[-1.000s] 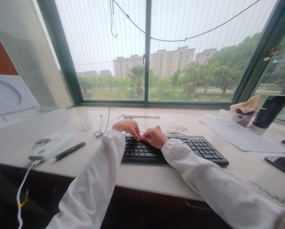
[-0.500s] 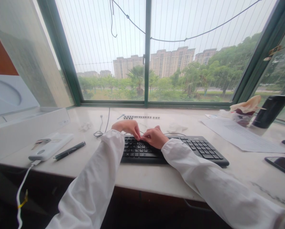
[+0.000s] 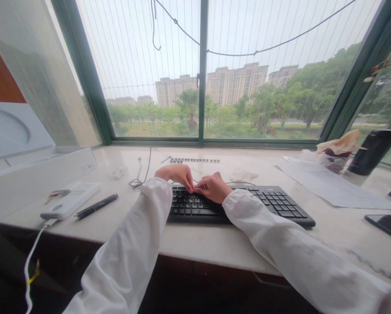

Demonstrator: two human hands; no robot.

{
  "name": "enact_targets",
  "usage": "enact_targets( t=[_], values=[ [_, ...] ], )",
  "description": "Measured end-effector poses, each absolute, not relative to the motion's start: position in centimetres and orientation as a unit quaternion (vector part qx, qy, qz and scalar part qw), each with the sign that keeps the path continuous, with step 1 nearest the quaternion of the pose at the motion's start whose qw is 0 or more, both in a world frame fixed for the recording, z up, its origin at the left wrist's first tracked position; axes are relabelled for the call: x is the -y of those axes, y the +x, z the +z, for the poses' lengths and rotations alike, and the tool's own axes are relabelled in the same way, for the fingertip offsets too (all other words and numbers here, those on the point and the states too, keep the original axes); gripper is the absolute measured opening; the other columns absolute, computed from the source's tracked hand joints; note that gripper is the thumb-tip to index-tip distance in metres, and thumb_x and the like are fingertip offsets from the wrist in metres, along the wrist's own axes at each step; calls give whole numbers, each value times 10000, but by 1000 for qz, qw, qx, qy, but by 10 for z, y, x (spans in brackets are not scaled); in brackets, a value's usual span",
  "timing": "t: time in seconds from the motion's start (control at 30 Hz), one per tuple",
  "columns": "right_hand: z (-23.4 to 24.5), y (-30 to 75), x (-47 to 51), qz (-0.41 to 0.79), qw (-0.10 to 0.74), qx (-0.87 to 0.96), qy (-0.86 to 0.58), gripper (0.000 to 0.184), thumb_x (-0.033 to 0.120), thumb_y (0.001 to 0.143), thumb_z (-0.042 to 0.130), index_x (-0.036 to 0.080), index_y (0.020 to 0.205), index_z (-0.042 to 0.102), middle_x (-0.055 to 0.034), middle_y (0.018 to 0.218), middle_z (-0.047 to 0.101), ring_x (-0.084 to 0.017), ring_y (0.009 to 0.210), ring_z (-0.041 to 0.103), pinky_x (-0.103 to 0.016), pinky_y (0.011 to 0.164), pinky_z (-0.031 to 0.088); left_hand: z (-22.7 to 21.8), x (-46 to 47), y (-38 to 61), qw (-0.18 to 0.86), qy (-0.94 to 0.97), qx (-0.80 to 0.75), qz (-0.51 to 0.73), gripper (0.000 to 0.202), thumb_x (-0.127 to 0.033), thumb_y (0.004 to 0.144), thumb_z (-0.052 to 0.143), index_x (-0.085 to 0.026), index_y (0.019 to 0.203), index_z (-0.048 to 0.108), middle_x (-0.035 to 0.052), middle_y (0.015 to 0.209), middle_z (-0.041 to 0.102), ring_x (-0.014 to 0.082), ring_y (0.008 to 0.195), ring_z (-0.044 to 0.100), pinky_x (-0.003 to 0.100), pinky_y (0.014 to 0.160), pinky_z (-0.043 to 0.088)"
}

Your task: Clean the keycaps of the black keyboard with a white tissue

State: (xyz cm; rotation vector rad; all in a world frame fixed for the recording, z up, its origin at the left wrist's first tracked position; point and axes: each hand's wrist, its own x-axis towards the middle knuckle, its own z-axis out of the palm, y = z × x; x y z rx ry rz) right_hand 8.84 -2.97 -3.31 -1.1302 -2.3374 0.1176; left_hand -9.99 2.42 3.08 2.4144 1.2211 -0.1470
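2 rows of loose keys (image 3: 195, 160) lie far of the keyboard (image 3: 282, 204); others remain seated. Left hand (image 3: 181, 175) and right hand (image 3: 214, 188) pinch above; I cannot tell on what.

I saw a black keyboard (image 3: 282, 204) and two white sleeves (image 3: 123, 248). The table (image 3: 211, 244) was whitish, with a dark grey squiggle (image 3: 370, 264). The window frame (image 3: 202, 91) was dark green. The pen (image 3: 97, 206) was black, the paper (image 3: 329, 185) white with faint grey lines, the cord (image 3: 28, 266) white, its tie (image 3: 36, 273) yellow.

A black keyboard (image 3: 206, 213) with a number pad (image 3: 287, 206) lies flat on the pale countertop (image 3: 195, 242).
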Motion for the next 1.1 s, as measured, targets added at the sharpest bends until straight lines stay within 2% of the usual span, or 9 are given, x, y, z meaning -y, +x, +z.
enact_targets(
  t=[0.23, 0.4, 0.57, 0.9, 1.1],
  values=[
    [-33, 88, 28, 108, 282, 840, -451, 136, 372, 799, 708, 259, 790, 783, 12, 707, 720, -126, 697, 588, -320, 867, 293, 30, -25, -100, 212, 871, -440, -52, 359, -455, 549, 815, -300, 872, 793, -30, 835, 752, 157, 819, 615, 229, 689, 391],
    [-33, 87, 28, 159, 284, 822, -467, 175, 386, 790, 699, 232, 767, 779, 2, 709, 729, -136, 708, 596, -285, 796, 358, 28, -28, -102, 213, 862, -456, -63, 403, -499, 574, 794, -293, 921, 788, -19, 797, 741, 150, 768, 599, 236, 662, 390],
    [-32, 85, 30, 193, 272, 805, -490, 203, 397, 788, 687, 214, 792, 775, -12, 744, 735, -146, 728, 616, -269, 729, 391, 25, -30, -101, 212, 864, -453, -55, 412, -488, 546, 812, -283, 904, 789, -18, 835, 749, 160, 814, 614, 231, 686, 400],
    [-29, 83, 32, 201, 253, 804, -499, 201, 372, 794, 662, 207, 820, 772, -13, 771, 741, -150, 740, 638, -256, 697, 418, 30, -21, -92, 175, 871, -453, -70, 299, -386, 595, 801, -273, 871, 787, -22, 845, 754, 158, 796, 630, 240, 690, 410],
    [-29, 84, 32, 207, 264, 808, -484, 196, 365, 797, 666, 199, 813, 770, -14, 768, 741, -148, 734, 640, -257, 714, 421, 31, -20, -92, 167, 878, -443, -69, 279, -381, 599, 797, -275, 858, 789, -22, 842, 752, 156, 793, 634, 238, 682, 410]
  ],
)
